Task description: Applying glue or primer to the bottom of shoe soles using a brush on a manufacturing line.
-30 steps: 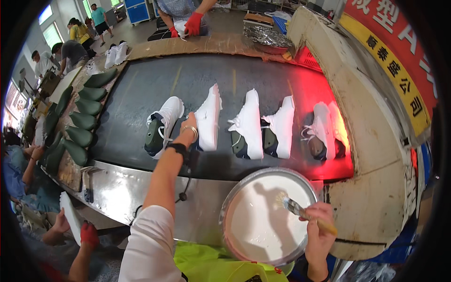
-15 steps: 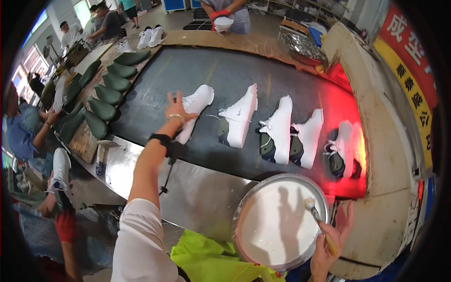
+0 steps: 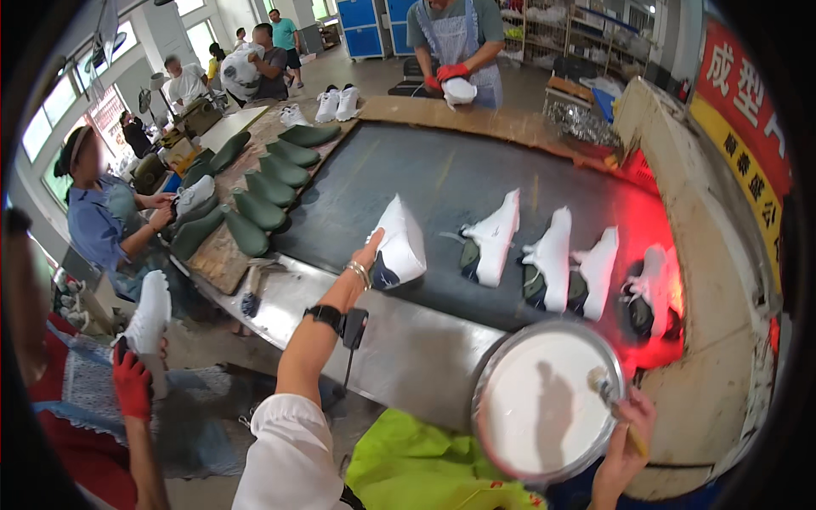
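My left hand (image 3: 367, 257) grips the left side of a white shoe upper (image 3: 403, 242) with a dark navy heel. The upper is tilted up on the dark conveyor belt (image 3: 340, 204), its broad white underside turned toward the right; most of my fingers are hidden behind it. In my right hand (image 3: 631, 425) is a brush (image 3: 605, 389) with a wooden handle, its bristles over the right side of a round basin (image 3: 483, 399) of white liquid. Several more white shoe uppers (image 3: 495, 240) lie on the belt to the right, the farthest in red light.
Green shoe lasts (image 3: 259, 208) line a worn board left of the belt. A metal ledge (image 3: 408, 340) runs along the near edge. A beige machine housing (image 3: 705, 255) glows red at the right. Co-workers stand across the belt and at left; a red-gloved hand (image 3: 132, 382) is near a white shoe.
My left hand was spread over the shoe upper; now it grips it, and the upper is turned and raised. The view has shifted, and the brush stays over the basin.
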